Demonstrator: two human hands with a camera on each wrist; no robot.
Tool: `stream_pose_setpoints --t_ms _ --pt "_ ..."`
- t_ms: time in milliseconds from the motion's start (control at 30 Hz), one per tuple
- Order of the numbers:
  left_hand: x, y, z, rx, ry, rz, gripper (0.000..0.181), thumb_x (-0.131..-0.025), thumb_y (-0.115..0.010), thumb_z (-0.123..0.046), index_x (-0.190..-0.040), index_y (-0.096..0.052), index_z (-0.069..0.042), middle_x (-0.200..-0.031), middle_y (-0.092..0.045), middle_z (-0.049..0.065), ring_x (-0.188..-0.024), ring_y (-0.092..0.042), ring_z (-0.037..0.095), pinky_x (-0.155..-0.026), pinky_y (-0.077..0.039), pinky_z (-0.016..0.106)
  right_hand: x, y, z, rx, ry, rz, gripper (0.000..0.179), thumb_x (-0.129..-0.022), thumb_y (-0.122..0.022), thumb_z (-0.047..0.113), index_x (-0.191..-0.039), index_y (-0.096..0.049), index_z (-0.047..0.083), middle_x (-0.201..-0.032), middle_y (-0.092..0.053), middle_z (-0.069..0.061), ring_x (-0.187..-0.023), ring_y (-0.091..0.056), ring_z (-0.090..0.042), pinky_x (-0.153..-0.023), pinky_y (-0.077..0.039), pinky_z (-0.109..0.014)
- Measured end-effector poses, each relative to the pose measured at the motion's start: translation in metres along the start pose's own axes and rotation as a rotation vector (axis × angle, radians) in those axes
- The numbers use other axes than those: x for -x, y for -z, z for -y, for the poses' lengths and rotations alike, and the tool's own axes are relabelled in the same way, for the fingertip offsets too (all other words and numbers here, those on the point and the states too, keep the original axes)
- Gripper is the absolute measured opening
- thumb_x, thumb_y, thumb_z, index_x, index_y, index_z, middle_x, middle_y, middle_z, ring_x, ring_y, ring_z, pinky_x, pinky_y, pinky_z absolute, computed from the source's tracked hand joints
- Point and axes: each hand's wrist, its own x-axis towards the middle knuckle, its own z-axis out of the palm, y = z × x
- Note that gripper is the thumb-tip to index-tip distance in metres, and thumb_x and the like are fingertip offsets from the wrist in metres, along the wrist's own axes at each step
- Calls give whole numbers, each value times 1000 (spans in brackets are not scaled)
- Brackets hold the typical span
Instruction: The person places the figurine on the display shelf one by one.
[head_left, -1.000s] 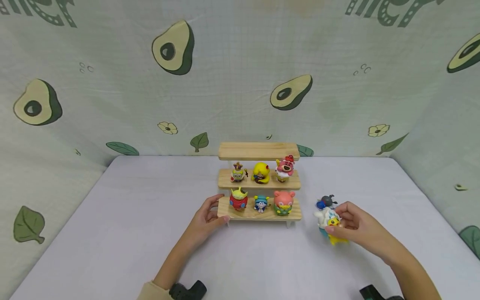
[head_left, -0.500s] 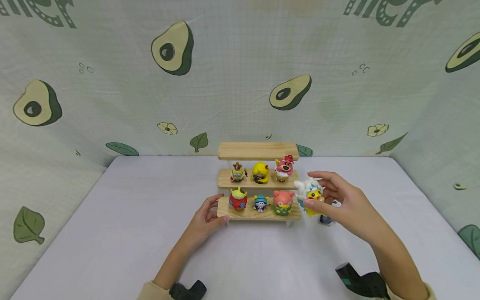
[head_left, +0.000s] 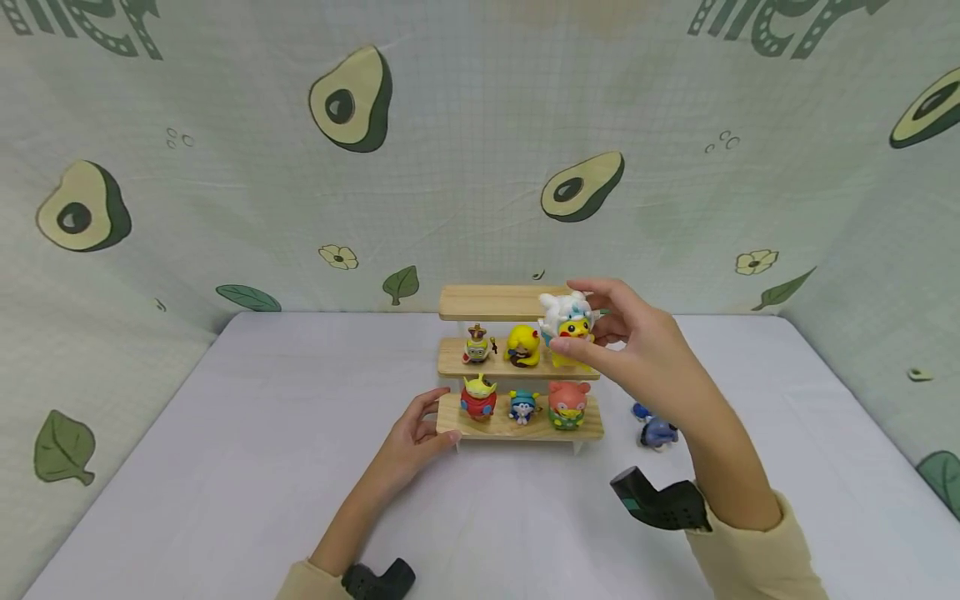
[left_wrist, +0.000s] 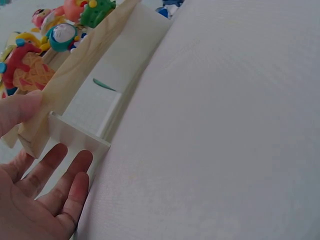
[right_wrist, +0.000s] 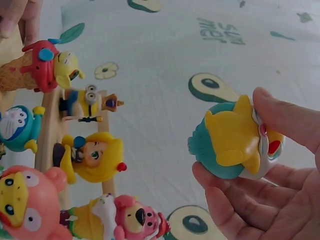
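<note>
My left hand (head_left: 411,435) grips the left end of the lowest board of a three-tier wooden display stand (head_left: 480,302). In the left wrist view, its thumb lies on the board and its fingers reach below. A yellow Pikachu figurine (head_left: 573,327) in a white hood is held by my right hand (head_left: 651,354), raised in front of the stand's upper right end. The right wrist view shows the figurine's yellow underside (right_wrist: 227,137) and teal back between thumb and fingers. It hides the pink bear figurine (right_wrist: 137,217) from the head view.
A crowned minion (head_left: 477,345) and a yellow-haired figurine (head_left: 522,346) stand on the middle board. Below are a green alien (head_left: 478,398), a small blue figurine (head_left: 522,407) and a pink one (head_left: 567,406). A blue-grey figurine (head_left: 658,434) lies on the white table, right of the stand.
My right hand has carried the Pikachu figurine up and left, from above the table at the right to the stand's upper right end. My left hand stays on the lowest board.
</note>
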Motion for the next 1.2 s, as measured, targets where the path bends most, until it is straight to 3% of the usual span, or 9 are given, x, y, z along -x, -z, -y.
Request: stream_pose_setpoints --t_ms 200,333,733,1200 --pt "0 0 -1 4 4 3 65 -84 -68 -11 -140 -36 -13 -133 -47 14 -97 -60 16 -77 -48 17 -21 -7 13 -70 -23 -9 62 -81 -71 38 -132 -43 17 -121 -56 -2 -85 -63 -15 -70 -51 -30" --pt "0 0 0 2 3 5 65 -84 -68 -11 -140 -36 -14 -133 -47 13 -98 -60 17 -77 -48 17 -39 -17 19 -112 -54 -10 62 -81 -72 33 -131 -41 14 -125 -54 -2 -88 -62 -17 -63 -53 -31" --pt "0 1 0 -4 15 0 65 -83 -69 -13 -140 -36 -15 -132 -48 13 -97 -60 17 -77 -48 18 -81 -43 34 -88 -70 -20 61 -79 -75 26 -125 -39 10 -121 -54 -6 -87 -57 -21 -69 -47 -30" --pt "1 0 -2 -21 26 -11 65 -83 -69 -12 -139 -37 -15 -133 -48 12 -94 -60 16 -76 -48 18 -115 -68 25 -35 -155 41 59 -78 -75 23 -122 -38 7 -114 -55 -12 -93 -55 -24 -80 -49 -33"
